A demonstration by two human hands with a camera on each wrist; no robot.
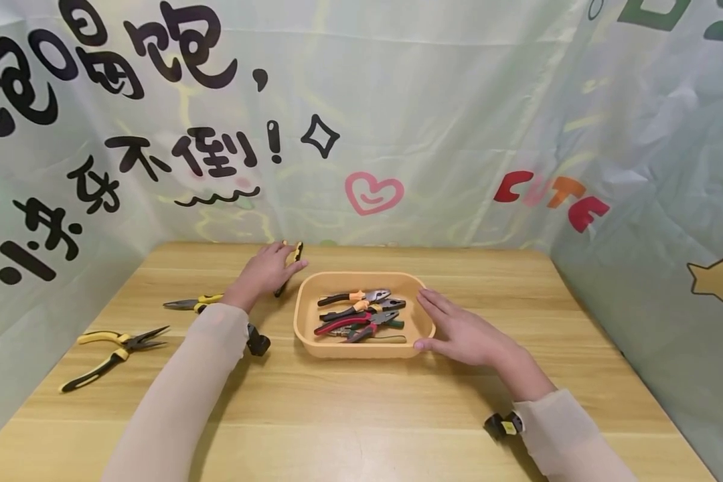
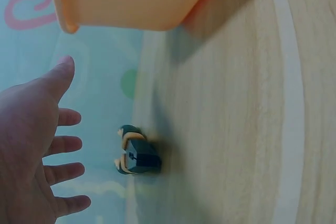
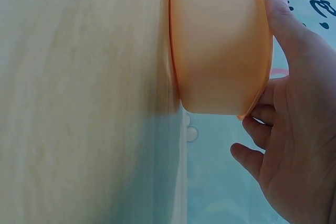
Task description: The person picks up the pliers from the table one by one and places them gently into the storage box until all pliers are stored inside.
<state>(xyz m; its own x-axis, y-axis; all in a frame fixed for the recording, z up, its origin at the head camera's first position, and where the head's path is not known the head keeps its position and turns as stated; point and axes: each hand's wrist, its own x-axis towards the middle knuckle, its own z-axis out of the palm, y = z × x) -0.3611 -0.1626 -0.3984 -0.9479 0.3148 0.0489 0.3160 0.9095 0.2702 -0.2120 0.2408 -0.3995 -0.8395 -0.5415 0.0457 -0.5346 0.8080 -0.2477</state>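
Observation:
My left hand reaches over the back of the table, above yellow-and-black pliers partly hidden by it in the head view. In the left wrist view its fingers are extended and apart from those pliers, which lie head toward the camera. My right hand rests on the right end of an orange plastic basin, fingertips and thumb touching the rim. Inside the basin lie several pliers, among them red-handled pliers and orange-and-black pliers.
Left of the basin, long-nose pliers with yellow-and-black handles lie spread on the wooden table. Behind them, another yellow-handled pair is partly covered by the left forearm. Printed fabric walls the back and sides.

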